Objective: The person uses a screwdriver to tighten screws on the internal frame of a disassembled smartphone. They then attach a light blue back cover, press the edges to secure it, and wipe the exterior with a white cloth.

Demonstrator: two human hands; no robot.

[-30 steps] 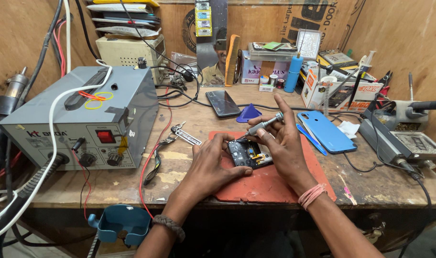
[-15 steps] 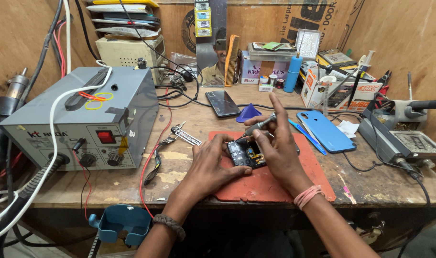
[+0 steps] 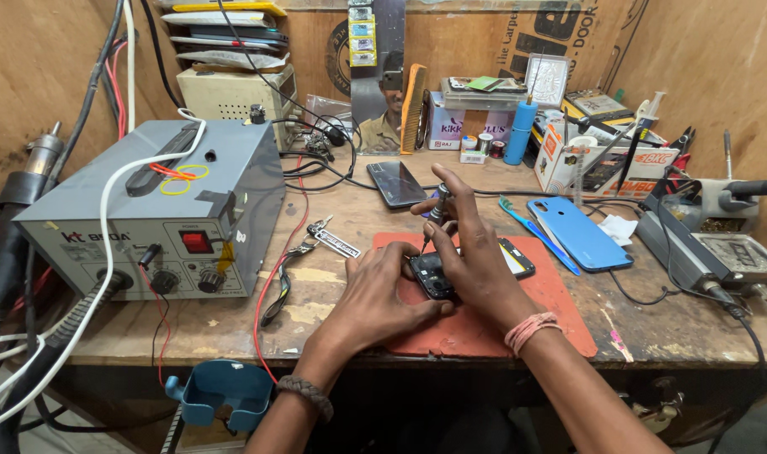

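An opened dark phone lies on a red mat at the front middle of the wooden bench. My left hand rests on the mat and presses the phone's left end. My right hand holds a small metal screwdriver upright, its tip down on the phone's upper part. A blue phone back cover lies just right of the mat.
A grey rework station with cables fills the left side. Pliers, tweezers and a dark phone lie behind the mat. Boxes, a blue tube and a soldering tool stand crowd the back and right.
My right hand has turned the screwdriver from lying nearly flat to standing upright over the phone. My left hand has stayed on the phone.
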